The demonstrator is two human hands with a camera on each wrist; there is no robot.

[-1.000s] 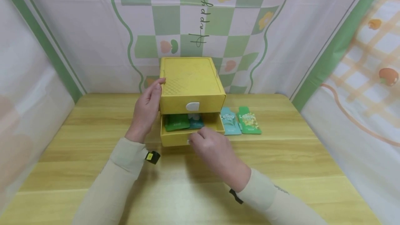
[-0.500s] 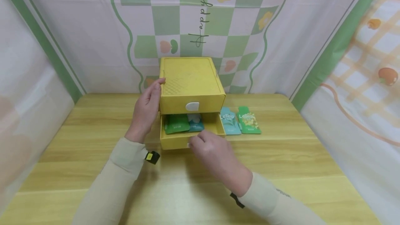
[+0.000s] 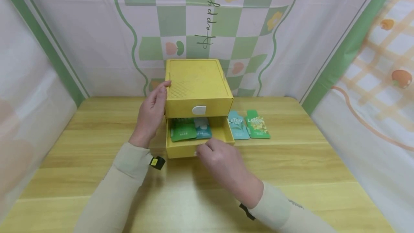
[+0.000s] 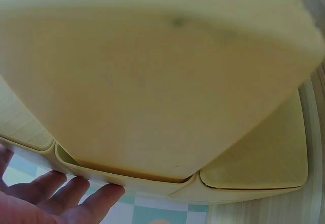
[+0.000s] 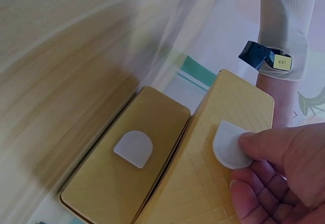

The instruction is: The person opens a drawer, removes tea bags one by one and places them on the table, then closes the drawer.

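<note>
A yellow drawer box (image 3: 197,80) stands on the table. Its pulled-out drawer (image 3: 181,150) sits below a closed upper drawer. My right hand (image 3: 226,163) pinches that drawer's white tab handle (image 5: 229,148) between thumb and fingers. Another closed drawer with a white tab (image 5: 134,149) lies beneath, in the right wrist view. Against the box's left side rests my left hand (image 3: 152,112), its fingers extended along the side in the left wrist view. Inside the drawer lie a green packet (image 3: 183,130) and a blue packet (image 3: 203,128), side by side at the left.
A light blue LeTea packet (image 3: 238,127) and a green LeTea packet (image 3: 257,125) lie on the wooden table (image 3: 291,164), right of the box. Behind the table hangs a patterned cloth (image 3: 200,21); further cloths flank both sides.
The drawer has slid out toward me along with my right hand, so more of the green and blue packets shows. My left hand and the box have stayed put.
</note>
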